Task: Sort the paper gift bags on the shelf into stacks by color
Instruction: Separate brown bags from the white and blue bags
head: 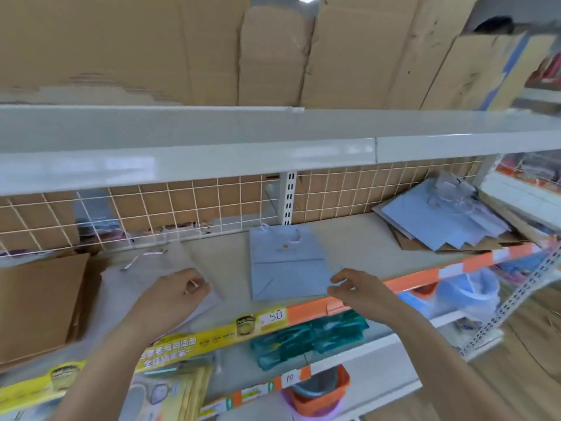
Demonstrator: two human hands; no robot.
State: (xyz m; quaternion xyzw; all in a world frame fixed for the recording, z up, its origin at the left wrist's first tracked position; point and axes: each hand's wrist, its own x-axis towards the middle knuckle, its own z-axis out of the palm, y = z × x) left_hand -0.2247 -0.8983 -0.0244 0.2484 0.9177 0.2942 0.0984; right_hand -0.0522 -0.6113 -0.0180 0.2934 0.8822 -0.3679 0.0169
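Both hands reach over the front edge of the shelf [349, 238], and the step in hand looks like the picking of single bags for sorting. The right hand [353, 291] has its fingers bent at the near right corner of a flat light blue gift bag [288, 262], which lies between the two hands with its handle end pointing away from them; the fingertips seem to pinch that corner, though blur makes the contact hard to confirm. The left hand [179, 291] presses down, fingers loosely curled, on a pale grey bag [158, 268] lying flat beneath it; whether it truly grips is unclear. Far to the right of the right hand, toward the back of the shelf, a stack of light blue bags [440, 217] rests on brown ones. To the left of the left hand sits a brown paper bag stack [39, 302]. The next move, in my judgement, calls for lifting the blue bag by its corner without creasing it and carrying it rightward onto the blue stack, squaring its edges there.
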